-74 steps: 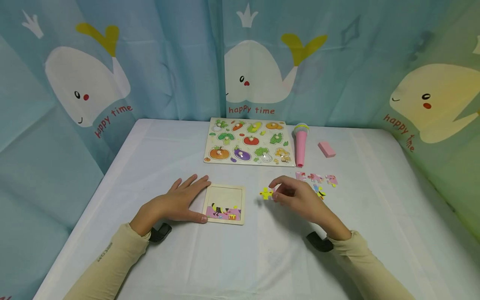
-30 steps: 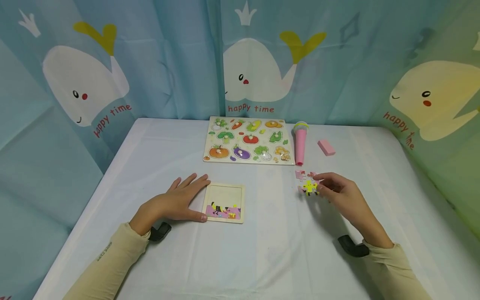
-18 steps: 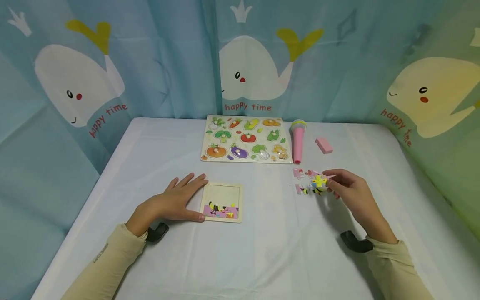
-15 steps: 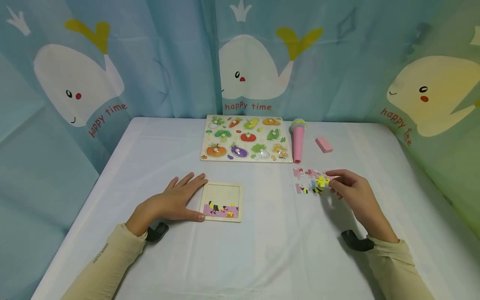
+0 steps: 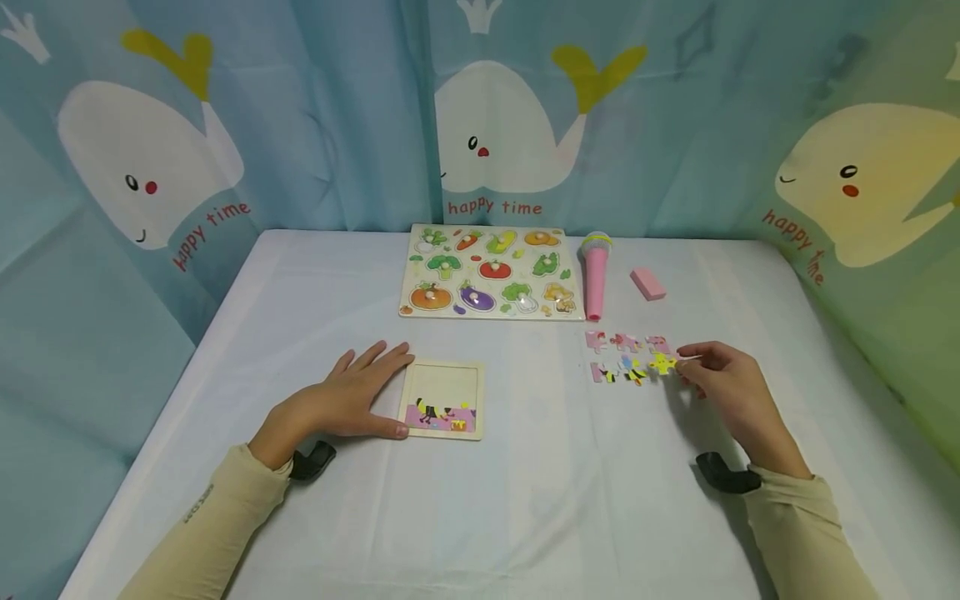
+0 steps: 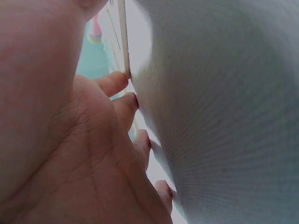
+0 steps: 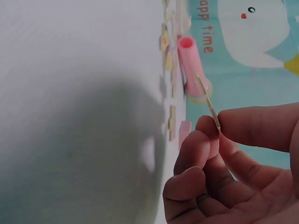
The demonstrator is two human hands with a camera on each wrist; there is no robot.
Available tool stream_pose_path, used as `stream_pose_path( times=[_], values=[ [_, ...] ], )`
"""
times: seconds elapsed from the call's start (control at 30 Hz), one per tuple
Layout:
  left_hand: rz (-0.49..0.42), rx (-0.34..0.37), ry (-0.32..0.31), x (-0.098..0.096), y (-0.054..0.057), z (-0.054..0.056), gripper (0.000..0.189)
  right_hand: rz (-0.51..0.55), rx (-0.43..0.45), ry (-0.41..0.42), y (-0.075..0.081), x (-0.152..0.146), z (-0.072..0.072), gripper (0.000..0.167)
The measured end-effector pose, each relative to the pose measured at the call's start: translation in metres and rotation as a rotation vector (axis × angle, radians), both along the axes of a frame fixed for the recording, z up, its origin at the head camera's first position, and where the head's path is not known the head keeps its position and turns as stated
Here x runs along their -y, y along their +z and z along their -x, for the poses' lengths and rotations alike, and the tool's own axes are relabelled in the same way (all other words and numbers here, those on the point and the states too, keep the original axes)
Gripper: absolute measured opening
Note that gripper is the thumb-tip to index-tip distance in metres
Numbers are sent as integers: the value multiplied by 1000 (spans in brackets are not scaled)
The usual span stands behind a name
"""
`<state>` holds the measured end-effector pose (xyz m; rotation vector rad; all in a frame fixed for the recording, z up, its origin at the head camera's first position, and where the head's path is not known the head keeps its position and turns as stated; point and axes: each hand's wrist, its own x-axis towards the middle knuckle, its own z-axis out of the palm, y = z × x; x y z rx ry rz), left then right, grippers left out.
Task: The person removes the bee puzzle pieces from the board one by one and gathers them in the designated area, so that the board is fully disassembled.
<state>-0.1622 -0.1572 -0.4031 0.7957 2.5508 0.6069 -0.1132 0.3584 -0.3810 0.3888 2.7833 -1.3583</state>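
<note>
My right hand pinches a yellow jigsaw piece between thumb and fingers. The right wrist view shows this piece edge-on, raised off the tabletop. In the head view it is at the right end of the lower row of loose jigsaw pieces. My left hand rests on the table with fingers spread. Its thumb and index fingertips touch the left edge of a small square wooden puzzle tray. Pink pieces with black and yellow figures fill the tray's near part; its far part is bare wood.
A vegetable knob-puzzle board lies at the back. Right of it are a pink toy microphone and a pink block. An upper row of pink jigsaw pieces lies below the microphone. A whale-print curtain encloses the table.
My right hand has carried the yellow jigsaw piece rightward, from near the tray across the loose pieces to their right end. My left hand has stayed at the tray. The head view has shifted slightly.
</note>
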Motion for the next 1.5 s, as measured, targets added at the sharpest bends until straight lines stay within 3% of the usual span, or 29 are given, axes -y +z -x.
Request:
stream_pose_path(
  times=[0.57,1.2,1.5],
  values=[
    [8,-4,8,1,1,1,111,-48,68,-9,0,-2,2,47],
    [-8,-10,4,1,1,0,110,-147,43,-28,-4,-4,4,42],
    [3,-6,-5,0,0,2,110,-107,-16,-12,-5,3,2,47]
  ],
)
